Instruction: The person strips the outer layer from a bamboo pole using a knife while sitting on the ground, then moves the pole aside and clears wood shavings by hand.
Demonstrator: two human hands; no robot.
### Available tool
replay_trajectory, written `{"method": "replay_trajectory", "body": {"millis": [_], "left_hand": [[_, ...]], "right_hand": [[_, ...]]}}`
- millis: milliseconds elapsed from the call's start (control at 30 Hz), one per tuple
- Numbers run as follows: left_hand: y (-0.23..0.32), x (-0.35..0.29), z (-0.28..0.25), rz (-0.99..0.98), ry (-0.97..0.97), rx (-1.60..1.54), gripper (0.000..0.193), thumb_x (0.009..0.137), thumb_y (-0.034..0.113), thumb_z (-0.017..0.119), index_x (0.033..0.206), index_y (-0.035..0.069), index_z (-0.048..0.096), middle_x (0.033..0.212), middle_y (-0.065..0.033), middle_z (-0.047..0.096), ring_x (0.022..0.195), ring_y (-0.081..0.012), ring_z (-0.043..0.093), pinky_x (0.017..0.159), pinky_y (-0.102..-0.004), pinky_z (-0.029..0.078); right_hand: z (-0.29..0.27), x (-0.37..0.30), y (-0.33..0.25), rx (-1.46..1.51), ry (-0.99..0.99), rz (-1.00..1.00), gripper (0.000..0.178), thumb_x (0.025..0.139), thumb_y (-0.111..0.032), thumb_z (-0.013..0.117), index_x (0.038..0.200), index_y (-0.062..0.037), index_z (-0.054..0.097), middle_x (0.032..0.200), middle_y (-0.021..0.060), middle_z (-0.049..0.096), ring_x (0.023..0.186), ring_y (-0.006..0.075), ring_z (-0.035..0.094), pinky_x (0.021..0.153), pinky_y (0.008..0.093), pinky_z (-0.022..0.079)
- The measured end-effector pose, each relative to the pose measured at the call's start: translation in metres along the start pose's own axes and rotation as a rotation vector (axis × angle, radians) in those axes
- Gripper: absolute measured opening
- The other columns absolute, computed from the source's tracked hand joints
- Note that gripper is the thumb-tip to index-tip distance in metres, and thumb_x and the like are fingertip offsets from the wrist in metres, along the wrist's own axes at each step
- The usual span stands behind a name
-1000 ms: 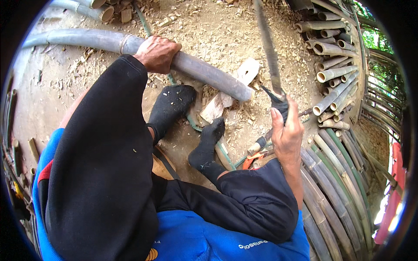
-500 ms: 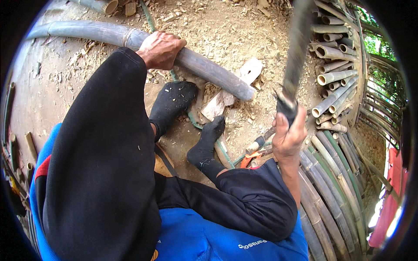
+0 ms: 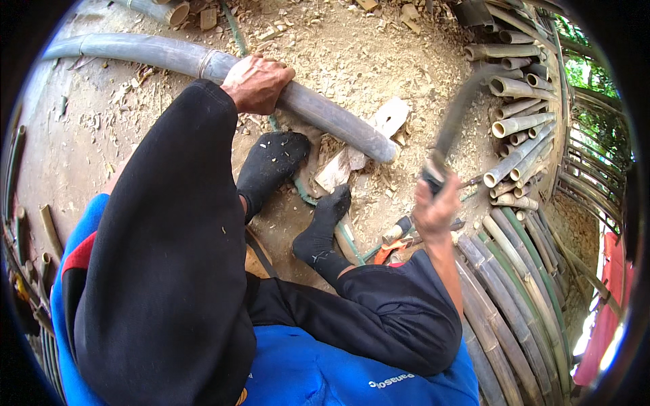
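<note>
My left hand point(image 3: 258, 84) is closed over a thick grey bamboo pole point(image 3: 332, 120), which slants from the upper left to its cut end near the middle. Under that end lies a pale, chipped wooden block point(image 3: 333, 173), and a light piece of wood point(image 3: 391, 115) shows behind it. My right hand point(image 3: 435, 212), smeared by motion, grips the dark handle of a machete point(image 3: 453, 124). Its blurred blade points up and to the right, apart from the pole. My feet in black socks point(image 3: 276, 159) rest just on the near side of the pole.
Wood chips point(image 3: 332, 40) cover the ground. Cut bamboo tubes point(image 3: 518, 123) are stacked at the right, with long bamboo poles point(image 3: 518, 291) below them. A tool with an orange part point(image 3: 387, 252) lies by my right knee. Another bamboo pole point(image 3: 159, 10) lies at the far left.
My right hand has moved slightly left with the machete. The blade has tipped over to the right and looks shorter. My left hand stays on the bamboo pole.
</note>
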State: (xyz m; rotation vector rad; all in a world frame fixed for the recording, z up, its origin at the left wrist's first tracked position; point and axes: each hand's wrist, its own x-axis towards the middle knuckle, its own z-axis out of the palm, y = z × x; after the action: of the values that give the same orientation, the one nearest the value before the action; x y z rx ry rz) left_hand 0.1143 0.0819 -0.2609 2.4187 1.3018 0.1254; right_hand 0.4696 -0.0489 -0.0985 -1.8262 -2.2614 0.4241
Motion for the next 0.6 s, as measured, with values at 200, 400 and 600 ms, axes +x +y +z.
{"method": "replay_trajectory", "body": {"millis": [200, 400, 600], "left_hand": [[-0.018, -0.007, 0.033, -0.109, -0.246, 0.023, 0.024, 0.076, 0.011, 0.069, 0.099, 0.007, 0.061, 0.096, -0.0119, 0.067, 0.1, -0.0303, 0.068, 0.093, -0.0442, 0.05], [0.0, -0.015, 0.022, 0.087, 0.239, 0.144, 0.028, 0.076, 0.009, 0.066, 0.102, 0.006, 0.057, 0.097, -0.0103, 0.063, 0.097, -0.0292, 0.065, 0.088, -0.0426, 0.049], [-0.012, -0.006, 0.022, 0.126, 0.358, 0.205, 0.025, 0.078, 0.008, 0.064, 0.103, 0.006, 0.057, 0.097, -0.0106, 0.062, 0.097, -0.0295, 0.065, 0.089, -0.0421, 0.048]], "right_hand": [[-0.001, -0.005, 0.054, -0.266, -0.398, 0.188, 0.036, 0.105, -0.032, 0.053, 0.121, -0.0001, 0.055, 0.081, 0.0287, 0.068, 0.079, 0.0475, 0.07, 0.07, 0.0566, 0.051], [-0.007, 0.025, -0.017, 0.085, 0.191, -0.204, 0.031, 0.102, -0.022, 0.062, 0.12, 0.001, 0.054, 0.077, 0.0257, 0.067, 0.068, 0.0405, 0.071, 0.056, 0.0484, 0.053], [0.028, 0.013, 0.05, -0.339, -0.284, 0.132, 0.036, 0.103, -0.03, 0.059, 0.12, 0.0017, 0.053, 0.076, 0.0294, 0.066, 0.071, 0.0512, 0.066, 0.06, 0.0573, 0.05]]}}
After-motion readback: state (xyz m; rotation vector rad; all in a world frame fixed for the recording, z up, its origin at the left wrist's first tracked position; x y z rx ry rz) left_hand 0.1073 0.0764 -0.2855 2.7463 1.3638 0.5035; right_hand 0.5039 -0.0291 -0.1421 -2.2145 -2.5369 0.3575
